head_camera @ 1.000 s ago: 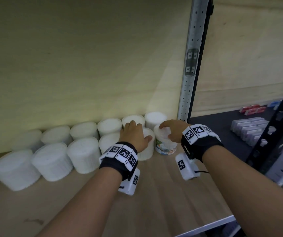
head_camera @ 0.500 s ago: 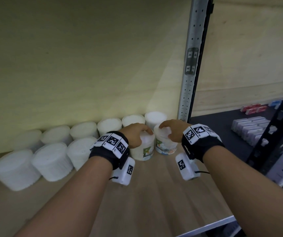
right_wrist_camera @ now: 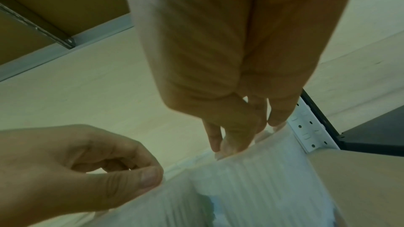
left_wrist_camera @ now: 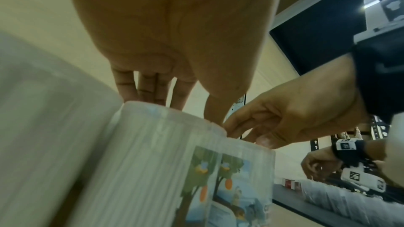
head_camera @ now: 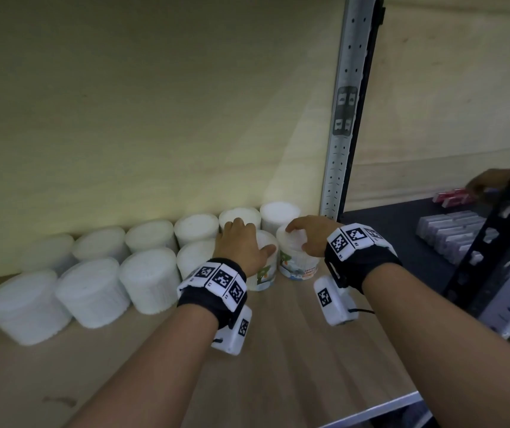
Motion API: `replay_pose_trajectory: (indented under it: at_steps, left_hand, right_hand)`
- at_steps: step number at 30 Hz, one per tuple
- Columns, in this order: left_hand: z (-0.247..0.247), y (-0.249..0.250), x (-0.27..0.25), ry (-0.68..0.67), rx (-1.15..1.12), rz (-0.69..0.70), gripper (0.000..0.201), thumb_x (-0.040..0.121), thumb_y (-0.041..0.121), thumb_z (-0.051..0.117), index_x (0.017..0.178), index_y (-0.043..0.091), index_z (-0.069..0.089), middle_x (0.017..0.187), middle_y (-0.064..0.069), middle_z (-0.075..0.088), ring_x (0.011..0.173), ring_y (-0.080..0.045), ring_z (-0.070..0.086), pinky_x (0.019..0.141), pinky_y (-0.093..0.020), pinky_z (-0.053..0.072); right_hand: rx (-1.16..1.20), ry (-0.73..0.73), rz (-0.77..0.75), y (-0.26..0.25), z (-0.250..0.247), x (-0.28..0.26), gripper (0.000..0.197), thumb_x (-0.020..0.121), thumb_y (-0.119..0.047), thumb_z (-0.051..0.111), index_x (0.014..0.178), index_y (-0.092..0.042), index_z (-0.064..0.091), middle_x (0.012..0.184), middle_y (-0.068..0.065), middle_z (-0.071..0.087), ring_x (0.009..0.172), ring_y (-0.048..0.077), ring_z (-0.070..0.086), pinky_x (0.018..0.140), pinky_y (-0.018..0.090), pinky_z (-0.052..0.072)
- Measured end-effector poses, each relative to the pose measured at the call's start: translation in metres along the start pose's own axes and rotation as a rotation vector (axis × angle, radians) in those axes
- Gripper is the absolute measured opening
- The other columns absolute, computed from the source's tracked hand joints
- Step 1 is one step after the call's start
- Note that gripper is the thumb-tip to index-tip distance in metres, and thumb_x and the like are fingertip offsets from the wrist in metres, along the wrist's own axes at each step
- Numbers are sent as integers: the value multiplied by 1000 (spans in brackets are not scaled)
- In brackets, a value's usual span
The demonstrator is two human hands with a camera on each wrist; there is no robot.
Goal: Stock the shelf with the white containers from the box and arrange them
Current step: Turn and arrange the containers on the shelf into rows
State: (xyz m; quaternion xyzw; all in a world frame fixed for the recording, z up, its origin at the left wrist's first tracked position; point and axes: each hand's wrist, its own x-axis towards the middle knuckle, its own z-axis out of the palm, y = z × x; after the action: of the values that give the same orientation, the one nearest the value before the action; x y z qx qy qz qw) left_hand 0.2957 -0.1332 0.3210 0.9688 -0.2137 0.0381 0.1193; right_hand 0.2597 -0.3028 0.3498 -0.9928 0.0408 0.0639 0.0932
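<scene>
Two rows of white containers (head_camera: pixel 151 282) stand against the back of the wooden shelf (head_camera: pixel 293 350). My left hand (head_camera: pixel 250 239) grips the top of a front-row container (head_camera: pixel 264 274) whose tree label faces forward. It shows close up in the left wrist view as the left container (left_wrist_camera: pixel 164 161), with my fingers (left_wrist_camera: pixel 148 89) draped over its rim. Right beside it, my right hand (head_camera: pixel 298 239) holds the lid of the last labelled container (head_camera: pixel 296 264). In the right wrist view my fingertips (right_wrist_camera: pixel 229 142) pinch that container's rim (right_wrist_camera: pixel 251 179).
A perforated metal upright (head_camera: pixel 343 134) stands just right of the containers. Beyond it a dark shelf holds pale boxes (head_camera: pixel 451 233) and red packs (head_camera: pixel 454 197), with another person's hand (head_camera: pixel 491 180) by them. The shelf's front edge (head_camera: pixel 380 409) is near.
My left wrist swung left and back while holding its container, and the label came round to face front. My right hand stayed on its container.
</scene>
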Motion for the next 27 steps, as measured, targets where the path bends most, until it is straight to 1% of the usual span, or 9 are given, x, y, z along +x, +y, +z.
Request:
replay_pose_trajectory:
  at_steps: [2, 4, 8, 10, 13, 15, 18, 24, 27]
  left_hand:
    - [-3, -1, 1, -30, -2, 11, 55, 88, 52, 51, 127, 13, 51, 129, -9, 45, 123, -27, 41, 100, -40, 39]
    - [-8, -1, 2, -88, 1, 28, 55, 89, 50, 53, 131, 15, 48, 133, -8, 44, 126, -26, 40, 101, -40, 39]
    - [-18, -2, 6, -204, -37, 60, 55, 89, 38, 59, 139, 19, 44, 142, -4, 43, 131, -24, 41, 107, -41, 36]
    - [-22, -3, 7, -243, -72, 81, 54, 89, 29, 61, 140, 20, 44, 144, -1, 45, 132, -22, 43, 110, -39, 35]
    - [-28, -5, 7, -306, -98, 122, 54, 90, 16, 60, 141, 20, 44, 147, -1, 42, 134, -21, 41, 111, -30, 33]
    - [-31, -6, 7, -322, -107, 139, 54, 89, 10, 58, 140, 20, 45, 148, -2, 41, 135, -21, 40, 110, -28, 32]
    - [-33, -8, 8, -333, -122, 159, 56, 87, 2, 55, 138, 22, 47, 147, -2, 42, 134, -21, 41, 109, -29, 35]
    - [-33, -10, 7, -328, -124, 187, 55, 87, 1, 55, 138, 23, 48, 148, -1, 41, 135, -21, 40, 109, -29, 33]
    - [-35, -11, 8, -343, -106, 212, 58, 85, -2, 54, 137, 24, 49, 147, 0, 41, 136, -20, 39, 109, -28, 33]
  right_hand:
    - [4, -11, 2, 0, 0, 0, 58, 87, -7, 53, 139, -29, 42, 148, 0, 41, 129, 21, 48, 103, 30, 44]
    - [9, -16, 0, 0, -1, -1, 58, 88, -6, 53, 140, -27, 42, 149, 0, 39, 130, 20, 47, 103, 28, 42]
    - [4, -9, -7, 0, -2, -3, 57, 88, -7, 53, 140, -27, 43, 149, 0, 40, 131, 20, 47, 102, 28, 42]
    - [-4, -16, -8, 0, -3, -1, 57, 87, -7, 54, 139, -28, 44, 149, 0, 40, 131, 20, 47, 102, 29, 42]
    - [-1, -27, -11, 0, -3, 0, 57, 87, -6, 54, 139, -27, 45, 149, 0, 40, 132, 20, 46, 102, 27, 41]
    - [-4, -24, -13, -1, -3, 0, 57, 88, -6, 53, 140, -26, 44, 149, 0, 39, 133, 20, 44, 102, 26, 39]
    - [-9, -20, -14, -1, -3, 0, 57, 88, -6, 53, 140, -25, 44, 149, 2, 39, 133, 21, 44, 103, 26, 39]
    - [-9, -4, -13, -2, -2, -1, 56, 88, -5, 52, 140, -25, 44, 149, 2, 39, 134, 21, 44, 104, 27, 38]
    - [-5, 0, -9, -2, -1, 0, 55, 88, -6, 52, 139, -26, 45, 149, 1, 40, 133, 20, 44, 104, 26, 38]
